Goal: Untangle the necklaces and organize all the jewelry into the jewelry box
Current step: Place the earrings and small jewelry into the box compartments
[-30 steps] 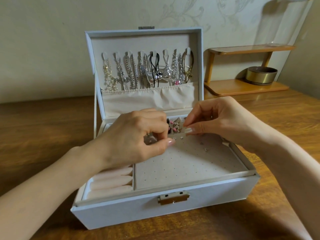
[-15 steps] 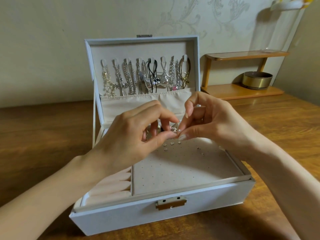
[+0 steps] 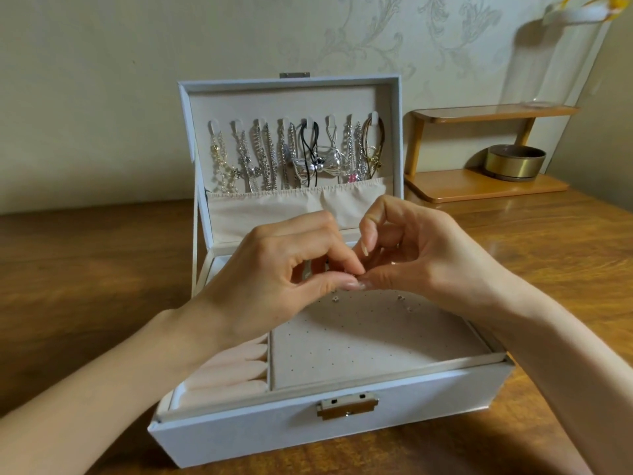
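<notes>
**A:** How far along was it?

**B:** Well along, by my reading. The necklaces hung in separate strands from the hooks inside the raised lid of the box. Their ends were tucked into the pocket below. I saw no knot among them, though the middle ones lay close and overlapped.

**A:** And the hands?

**B:** Both were over the back of the tray, fingertips meeting. The left hand pinched thumb to forefinger. The right hand pinched at the same spot, its other fingers curled. Whatever sat between them was too small to name, but an earring would be my guess.

**A:** Why an earring?

**B:** A few studs were already seated in the perforated pad, just below the fingertips. Most of its holes were bare.

**A:** Anything else in the box?

**B:** The ring rolls at the left showed no rings where I could see them, though the left wrist hid their far end. A compartment behind the hands was mostly hidden too.

**A:** What was left, then?

**B:** As I judged it, seating that small piece and any others like it. The box stood open on the wooden surface, and whatever else waited was out of view.
</notes>
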The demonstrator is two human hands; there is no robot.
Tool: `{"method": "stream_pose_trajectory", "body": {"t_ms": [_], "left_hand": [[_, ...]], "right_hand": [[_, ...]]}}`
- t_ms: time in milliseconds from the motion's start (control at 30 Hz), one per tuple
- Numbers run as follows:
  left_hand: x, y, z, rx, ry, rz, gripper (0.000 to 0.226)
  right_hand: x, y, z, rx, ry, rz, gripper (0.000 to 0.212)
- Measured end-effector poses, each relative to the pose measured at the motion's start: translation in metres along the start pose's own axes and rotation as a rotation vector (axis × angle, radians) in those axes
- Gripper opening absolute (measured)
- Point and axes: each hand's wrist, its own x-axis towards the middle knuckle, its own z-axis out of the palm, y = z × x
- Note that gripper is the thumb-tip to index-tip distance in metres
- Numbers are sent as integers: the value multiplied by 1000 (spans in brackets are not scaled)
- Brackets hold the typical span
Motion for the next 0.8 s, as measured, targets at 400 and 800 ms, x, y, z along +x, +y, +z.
{"method": "stream_pose_trajectory", "body": {"t_ms": [400, 800], "left_hand": [[1, 2, -1, -24, 18, -9, 17], [-1, 2, -1, -14, 1, -39, 15]], "right_hand": [[0, 0, 0, 13, -11, -51, 29], [-5, -5, -20, -262, -52, 31, 19]]}}
